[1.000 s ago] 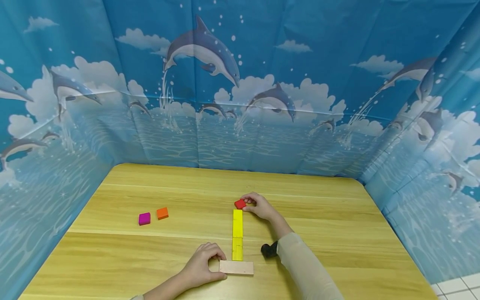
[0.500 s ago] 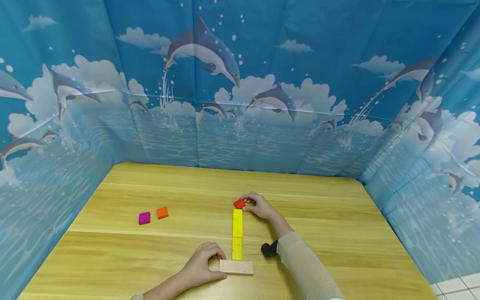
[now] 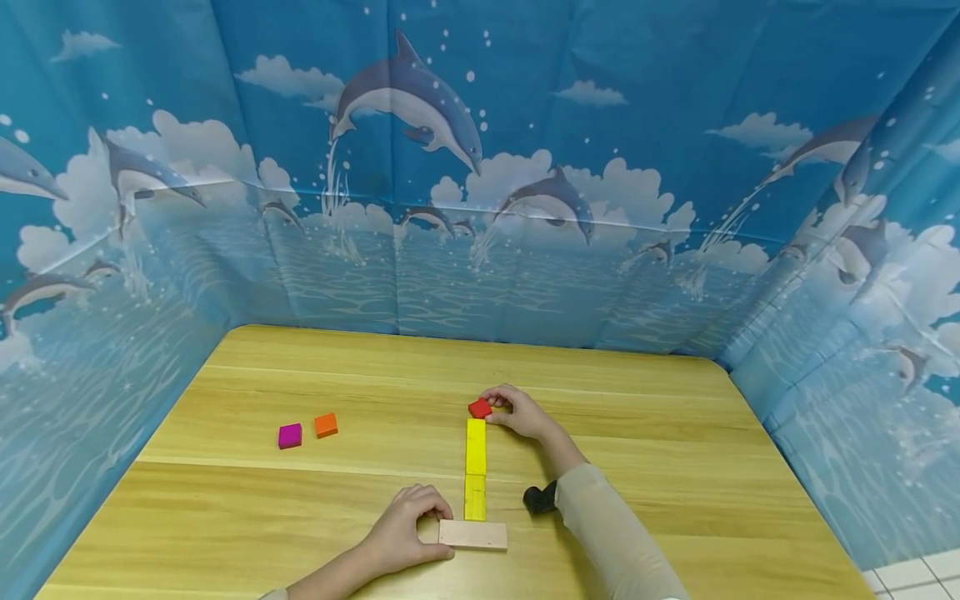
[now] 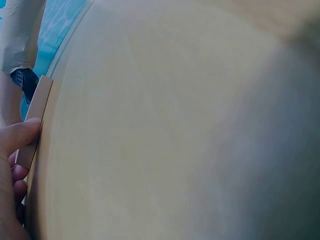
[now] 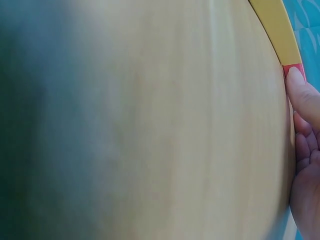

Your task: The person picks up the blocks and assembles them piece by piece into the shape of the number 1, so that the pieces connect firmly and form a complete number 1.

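Note:
In the head view the left hand [image 3: 405, 533] grips the left end of a pale wooden block [image 3: 474, 535], thumb at the near side and fingers at the far side. Two yellow blocks [image 3: 476, 447] lie end to end in a line running away from that block's middle. At their far end is a red block [image 3: 480, 408], turned slightly askew, pinched by the right hand [image 3: 522, 414]. In the left wrist view the thumb lies on the pale block [image 4: 39, 107]. The right wrist view shows the thumb on the red block [image 5: 294, 68], beside yellow [image 5: 277, 25].
A magenta block [image 3: 290, 436] and an orange block [image 3: 326, 426] lie at the left of the wooden table [image 3: 225, 500]. A black object [image 3: 538, 500] sits at the right forearm's cuff. A dolphin-print curtain [image 3: 480, 275] surrounds the table's back and sides.

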Demonstrator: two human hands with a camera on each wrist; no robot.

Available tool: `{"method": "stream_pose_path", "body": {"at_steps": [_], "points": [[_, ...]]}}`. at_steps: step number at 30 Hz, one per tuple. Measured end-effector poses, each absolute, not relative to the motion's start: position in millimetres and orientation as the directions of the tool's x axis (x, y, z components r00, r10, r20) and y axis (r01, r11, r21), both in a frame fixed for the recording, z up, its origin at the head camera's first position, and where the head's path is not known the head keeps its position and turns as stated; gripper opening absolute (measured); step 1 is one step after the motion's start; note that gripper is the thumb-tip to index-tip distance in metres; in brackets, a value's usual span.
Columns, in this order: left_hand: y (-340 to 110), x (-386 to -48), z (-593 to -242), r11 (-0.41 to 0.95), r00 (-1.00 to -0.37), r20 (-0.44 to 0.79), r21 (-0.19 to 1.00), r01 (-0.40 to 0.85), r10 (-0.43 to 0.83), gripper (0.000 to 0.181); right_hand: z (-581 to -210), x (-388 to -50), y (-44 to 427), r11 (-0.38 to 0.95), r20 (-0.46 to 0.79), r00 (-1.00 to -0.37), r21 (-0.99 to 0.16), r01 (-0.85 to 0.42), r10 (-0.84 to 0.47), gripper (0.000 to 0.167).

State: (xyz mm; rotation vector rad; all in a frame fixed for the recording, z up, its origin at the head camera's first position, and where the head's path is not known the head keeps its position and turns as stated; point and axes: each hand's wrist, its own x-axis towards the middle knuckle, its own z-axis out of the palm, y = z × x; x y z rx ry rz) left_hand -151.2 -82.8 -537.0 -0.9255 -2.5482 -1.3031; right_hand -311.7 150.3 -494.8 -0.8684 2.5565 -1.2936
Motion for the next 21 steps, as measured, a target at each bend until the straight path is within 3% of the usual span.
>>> {"method": "stream_pose_path", "body": {"at_steps": [6,21], "points": [[-83,-151,-538,0.442,-0.802,0.376,0.686,0.577,0.464,0.035,-478,-303,149,0.448,0.095,-0.805,-0.789,-0.42,-0.586,0.033],[-84,-151,-538,0.429,-0.796,0.372,0.692,0.58,0.477,0.034,-482,-306,150,0.448,0.061,-0.813,-0.809,-0.38,-0.579,0.031]]}}
